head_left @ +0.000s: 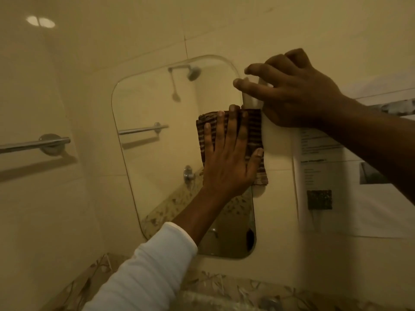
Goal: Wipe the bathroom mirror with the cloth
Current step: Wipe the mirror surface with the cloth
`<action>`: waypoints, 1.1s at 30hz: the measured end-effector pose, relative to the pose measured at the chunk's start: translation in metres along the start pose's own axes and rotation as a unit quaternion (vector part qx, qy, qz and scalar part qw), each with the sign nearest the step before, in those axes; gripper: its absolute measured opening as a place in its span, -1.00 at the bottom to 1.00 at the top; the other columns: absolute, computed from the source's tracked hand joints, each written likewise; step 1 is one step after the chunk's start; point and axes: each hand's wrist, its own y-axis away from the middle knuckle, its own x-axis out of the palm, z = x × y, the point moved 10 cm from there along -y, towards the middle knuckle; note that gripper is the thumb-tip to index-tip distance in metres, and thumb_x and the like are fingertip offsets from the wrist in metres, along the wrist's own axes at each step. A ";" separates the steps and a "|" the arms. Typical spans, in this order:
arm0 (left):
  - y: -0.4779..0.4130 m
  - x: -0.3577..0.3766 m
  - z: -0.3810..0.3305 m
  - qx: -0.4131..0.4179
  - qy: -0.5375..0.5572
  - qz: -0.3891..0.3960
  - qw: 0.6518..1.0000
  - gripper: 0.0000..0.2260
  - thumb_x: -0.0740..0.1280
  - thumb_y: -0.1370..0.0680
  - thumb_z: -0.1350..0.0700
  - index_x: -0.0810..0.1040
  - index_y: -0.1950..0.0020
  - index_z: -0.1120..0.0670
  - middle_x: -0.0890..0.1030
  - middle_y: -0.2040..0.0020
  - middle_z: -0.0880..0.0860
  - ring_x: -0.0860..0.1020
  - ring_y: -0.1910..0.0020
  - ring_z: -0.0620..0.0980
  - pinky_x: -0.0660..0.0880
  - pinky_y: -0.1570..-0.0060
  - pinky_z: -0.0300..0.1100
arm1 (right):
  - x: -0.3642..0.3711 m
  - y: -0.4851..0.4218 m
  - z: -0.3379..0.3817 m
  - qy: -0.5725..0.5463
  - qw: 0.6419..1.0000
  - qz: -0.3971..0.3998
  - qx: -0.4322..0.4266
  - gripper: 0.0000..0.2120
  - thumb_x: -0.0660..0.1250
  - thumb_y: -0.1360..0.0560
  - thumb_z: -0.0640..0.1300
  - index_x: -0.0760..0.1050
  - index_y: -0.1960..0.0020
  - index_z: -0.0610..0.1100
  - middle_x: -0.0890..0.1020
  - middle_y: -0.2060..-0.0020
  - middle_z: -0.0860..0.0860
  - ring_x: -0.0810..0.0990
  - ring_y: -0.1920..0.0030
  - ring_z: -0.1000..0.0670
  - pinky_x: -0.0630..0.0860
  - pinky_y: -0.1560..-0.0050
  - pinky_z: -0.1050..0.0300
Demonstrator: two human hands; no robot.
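White sleeve [143,265] nearest. Left hand [229,158] flat, fingers spread, pressing striped cloth [253,131] onto mirror [157,153] at right edge. Right hand [298,93] curled around white fitting [251,99] beside mirror.

There is one mirror [157,135] and one striped cloth [253,131]. Two hands are visible, the left hand [226,167] and the right hand [296,93]. One towel bar [33,143] and one paper sheet [350,182] are on the wall.
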 end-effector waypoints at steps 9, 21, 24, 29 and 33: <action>0.077 0.019 -0.010 -0.007 -0.003 0.026 1.000 -0.24 0.11 -0.70 -0.30 0.01 -0.78 0.08 -0.04 -0.78 0.13 -0.09 -0.76 0.22 -0.23 -0.69 0.25 | 0.004 0.000 0.005 0.025 0.999 0.031 -0.020 -0.46 0.03 -0.68 -0.02 0.24 -0.64 -0.08 0.40 -0.51 -0.28 0.44 -0.37 -0.37 0.28 -0.32 -0.24; 0.149 0.034 -0.020 -0.006 0.034 0.054 0.998 -0.20 0.16 -0.69 -0.33 -0.02 -0.78 0.07 -0.02 -0.78 0.12 -0.03 -0.76 0.23 -0.20 -0.69 0.26 | 0.002 0.002 0.008 0.055 0.997 0.038 -0.025 -0.53 0.01 -0.71 -0.05 0.29 -0.57 -0.15 0.43 -0.47 -0.30 0.49 -0.33 -0.38 0.39 -0.34 -0.27; 0.169 0.040 -0.023 -0.007 0.034 0.060 0.998 -0.20 0.16 -0.69 -0.33 -0.02 -0.78 0.06 0.00 -0.78 0.12 -0.02 -0.76 0.23 -0.20 -0.69 0.25 | 0.000 0.001 0.009 0.051 0.998 0.035 -0.021 -0.55 0.06 -0.69 -0.07 0.30 -0.55 -0.16 0.46 -0.45 -0.30 0.51 -0.30 -0.38 0.41 -0.33 -0.27; 0.191 0.046 -0.028 -0.018 0.030 0.060 0.998 -0.20 0.16 -0.69 -0.34 -0.01 -0.78 0.06 0.02 -0.78 0.12 0.01 -0.75 0.23 -0.17 -0.69 0.27 | 0.001 0.002 0.008 0.052 0.998 0.032 -0.018 -0.58 0.06 -0.70 -0.08 0.31 -0.52 -0.18 0.47 -0.44 -0.31 0.52 -0.29 -0.39 0.42 -0.32 -0.28; 0.212 0.051 -0.032 -0.018 0.030 0.063 0.997 -0.20 0.15 -0.69 -0.35 -0.01 -0.78 0.06 0.01 -0.78 0.12 0.00 -0.76 0.22 -0.20 -0.69 0.26 | 0.001 0.002 0.009 0.052 0.998 0.030 -0.014 -0.59 0.06 -0.70 -0.09 0.30 -0.50 -0.19 0.47 -0.44 -0.31 0.53 -0.28 -0.39 0.42 -0.33 -0.29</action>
